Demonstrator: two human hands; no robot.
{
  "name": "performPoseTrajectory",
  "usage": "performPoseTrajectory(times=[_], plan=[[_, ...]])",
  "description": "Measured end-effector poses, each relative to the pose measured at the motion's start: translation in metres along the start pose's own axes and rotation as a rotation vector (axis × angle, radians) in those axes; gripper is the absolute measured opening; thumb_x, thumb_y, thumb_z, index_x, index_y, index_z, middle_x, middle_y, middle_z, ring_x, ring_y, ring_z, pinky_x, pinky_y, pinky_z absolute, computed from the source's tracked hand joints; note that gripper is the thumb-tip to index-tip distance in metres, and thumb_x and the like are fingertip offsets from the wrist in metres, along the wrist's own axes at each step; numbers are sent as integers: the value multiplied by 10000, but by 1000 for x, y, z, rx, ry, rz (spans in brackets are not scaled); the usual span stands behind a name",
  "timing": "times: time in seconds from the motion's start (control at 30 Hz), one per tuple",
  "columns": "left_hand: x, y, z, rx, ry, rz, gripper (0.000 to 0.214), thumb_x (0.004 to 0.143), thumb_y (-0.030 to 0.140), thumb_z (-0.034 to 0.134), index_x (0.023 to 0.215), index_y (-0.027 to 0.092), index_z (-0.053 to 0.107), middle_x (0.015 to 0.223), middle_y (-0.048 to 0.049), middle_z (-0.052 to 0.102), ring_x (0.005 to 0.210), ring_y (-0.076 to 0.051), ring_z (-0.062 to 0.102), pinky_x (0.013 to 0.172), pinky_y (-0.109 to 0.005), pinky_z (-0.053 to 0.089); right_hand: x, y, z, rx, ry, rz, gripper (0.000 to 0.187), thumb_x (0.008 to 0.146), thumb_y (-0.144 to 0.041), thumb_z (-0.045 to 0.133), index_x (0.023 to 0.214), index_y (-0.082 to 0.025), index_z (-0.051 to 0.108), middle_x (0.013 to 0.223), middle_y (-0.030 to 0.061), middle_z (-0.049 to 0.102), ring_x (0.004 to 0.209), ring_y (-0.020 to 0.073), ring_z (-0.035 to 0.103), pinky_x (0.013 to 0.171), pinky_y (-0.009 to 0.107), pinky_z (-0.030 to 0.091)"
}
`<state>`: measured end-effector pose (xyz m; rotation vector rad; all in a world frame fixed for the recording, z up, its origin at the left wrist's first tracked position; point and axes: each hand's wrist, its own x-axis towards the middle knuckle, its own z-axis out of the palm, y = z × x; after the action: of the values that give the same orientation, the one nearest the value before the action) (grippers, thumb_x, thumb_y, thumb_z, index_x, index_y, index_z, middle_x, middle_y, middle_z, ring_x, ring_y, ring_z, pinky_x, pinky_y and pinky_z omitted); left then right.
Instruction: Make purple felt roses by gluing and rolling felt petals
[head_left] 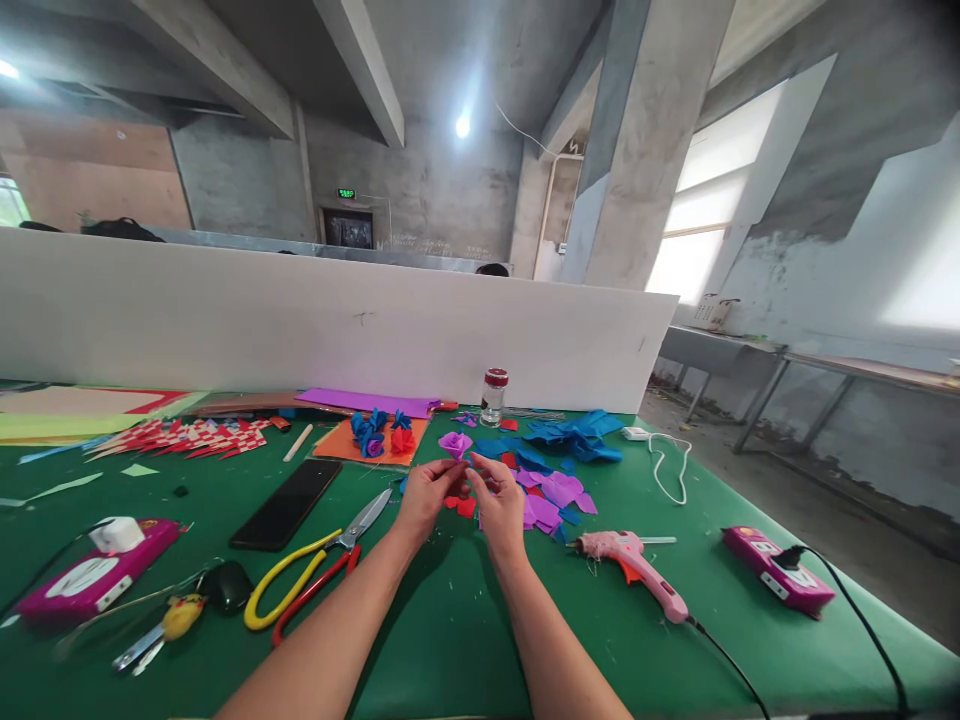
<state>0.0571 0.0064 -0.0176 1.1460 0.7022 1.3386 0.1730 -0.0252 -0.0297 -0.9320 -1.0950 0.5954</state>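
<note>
My left hand (430, 497) and my right hand (498, 500) meet over the middle of the table, fingertips pinched close together. A purple paper flower (454, 444) shows just beyond the fingertips, touching the left fingers; the part between the fingers is hidden. What the right fingers pinch is too small to make out. Around the hands lie purple paper petals (564, 488), red paper pieces (460, 506) and blue crepe paper (581, 437). Finished-looking blue paper flowers (368, 434) and a red paper flower (403, 440) rest on an orange sheet (336, 443).
Scissors (365, 516), a phone (288, 504) and a magenta power strip (101, 578) are on the left. A pink glue gun (634, 570), another magenta box (778, 570) and a white cable (684, 475) are on the right. A red-lidded jar (493, 397) stands before the white partition (322, 325).
</note>
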Motion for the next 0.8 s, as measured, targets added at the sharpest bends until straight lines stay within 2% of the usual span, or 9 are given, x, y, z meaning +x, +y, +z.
performPoseTrajectory(times=[0.23, 0.43, 0.63, 0.8], plan=[[-2, -1, 2, 100, -56, 47, 294, 630, 405, 800, 785, 157, 771, 565, -16, 673, 481, -145, 588, 513, -254, 479, 0, 3, 3, -97, 0, -47, 336, 734, -400, 715, 1012, -212, 728, 993, 72, 698, 856, 202, 612, 742, 329, 503], [-8, 5, 6, 259, -88, 189, 247, 677, 421, 745, 713, 178, 776, 510, -1, 621, 481, -141, 557, 512, -241, 444, 1, 1, 3, -170, 37, -129, 303, 721, -459, 718, 868, -194, 708, 851, 34, 628, 817, 188, 570, 726, 307, 479], [-11, 11, 7, 360, -90, 271, 177, 729, 354, 685, 694, 202, 768, 489, 3, 600, 473, -140, 523, 521, -244, 432, -2, -12, 1, -182, 55, -157, 219, 766, -392, 690, 867, -198, 705, 861, 37, 623, 803, 183, 553, 736, 309, 464], [-10, 12, 5, 525, -71, 414, 172, 758, 266, 646, 621, 215, 735, 528, 6, 601, 500, -128, 528, 536, -223, 430, -4, -15, 0, -175, 47, -190, 157, 783, -337, 668, 843, -201, 719, 875, 47, 639, 827, 188, 578, 764, 321, 475]])
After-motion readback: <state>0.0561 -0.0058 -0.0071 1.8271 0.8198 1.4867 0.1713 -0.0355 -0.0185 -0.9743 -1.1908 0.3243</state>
